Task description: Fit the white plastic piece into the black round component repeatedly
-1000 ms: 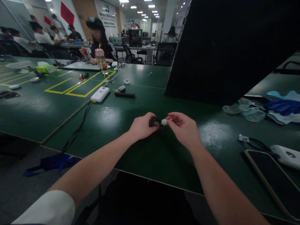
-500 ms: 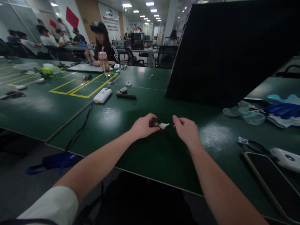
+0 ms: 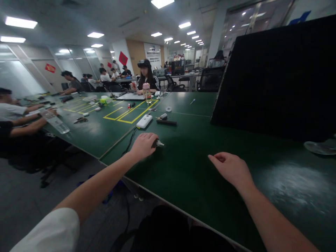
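My left hand (image 3: 144, 145) is closed around a small dark part with a white pointed tip (image 3: 160, 143), low over the green table (image 3: 183, 168). Its fingers cover most of that part, so its kind is unclear. To the right, my right hand (image 3: 232, 168) hovers near the tabletop with thumb and fingertips drawn together. Whatever its fingers may pinch is hidden or too small to see. Just beyond my left hand lie a white power-bank-like box (image 3: 144, 121) with a black strap, a dark bar (image 3: 167, 122) and a small grey cylinder (image 3: 163, 116).
A big black panel (image 3: 273, 84) stands at the right, with a clear blade (image 3: 319, 148) before it. Farther back are a white ring (image 3: 168, 109), a thin screwdriver-like tool (image 3: 193, 101) and a pink-capped bottle (image 3: 147, 93). A co-worker (image 3: 144, 78) sits across the table.
The view has swung left and up. My left hand has carried the dark part leftward, toward the white box, and the gap between my hands has widened. My right hand's fingers remain closed.
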The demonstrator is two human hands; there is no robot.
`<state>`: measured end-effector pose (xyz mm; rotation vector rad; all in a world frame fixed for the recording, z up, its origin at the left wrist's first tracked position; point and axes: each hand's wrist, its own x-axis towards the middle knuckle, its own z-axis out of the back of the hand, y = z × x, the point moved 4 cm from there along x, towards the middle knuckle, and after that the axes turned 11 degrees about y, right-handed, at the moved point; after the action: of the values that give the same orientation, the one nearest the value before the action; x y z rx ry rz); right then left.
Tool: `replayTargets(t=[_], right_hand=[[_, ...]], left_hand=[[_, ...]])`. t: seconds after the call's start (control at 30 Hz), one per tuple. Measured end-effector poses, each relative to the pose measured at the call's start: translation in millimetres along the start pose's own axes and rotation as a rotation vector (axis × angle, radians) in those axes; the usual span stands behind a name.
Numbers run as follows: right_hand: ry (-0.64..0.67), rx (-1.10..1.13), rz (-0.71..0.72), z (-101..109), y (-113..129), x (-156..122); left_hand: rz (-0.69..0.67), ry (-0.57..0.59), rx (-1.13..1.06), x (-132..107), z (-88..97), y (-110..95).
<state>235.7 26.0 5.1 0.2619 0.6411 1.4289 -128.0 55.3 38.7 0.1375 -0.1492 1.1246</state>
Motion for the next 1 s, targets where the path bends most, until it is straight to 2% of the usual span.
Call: replayTargets(t=[0.1,0.2,0.27,0.33,0.47,0.5,0.57,0.67,0.77,0.87,1.0], right_hand=[[0.032,-0.036,0.039,-6,-1,4],[0.050,-0.049,0.051,-9,-5,7],[0.048,-0.046,0.053,-10,-7,8],[0.042,-0.044,0.066,-10,-7,8],[0.044,-0.042,0.107,-13,-6,6],[0.047,-0.039,0.112,-14,-5,6],[0.057,-0.032,0.111,-14,-4,4],[0.073,-0.016,0.123,-14,-1,0],[0.091,-0.008,0.186,-13,7,-7],[0.068,-0.044,0.262,-13,15,-13],[-0.014,-0.110,0.272,-14,19,-16]], left_hand=[[-0.139,0.023,0.148,-9,1.4,9],[-0.104,-0.028,0.179,-17,-3.8,19],[0.030,-0.112,0.130,-22,-10.5,31],[0.225,-0.210,0.001,-26,-20.0,48],[0.617,-0.354,-0.468,-23,-47.7,82],[0.664,-0.380,-0.598,-19,-54.3,84],[0.669,-0.418,-0.819,-5,-63.6,81],[0.612,-0.405,-0.988,22,-67.3,58],[0.564,-0.290,-1.000,49,-66.1,24],[0.462,-0.147,-1.007,74,-68.5,-23],[0.307,-0.010,-1.128,99,-79.3,-104]])
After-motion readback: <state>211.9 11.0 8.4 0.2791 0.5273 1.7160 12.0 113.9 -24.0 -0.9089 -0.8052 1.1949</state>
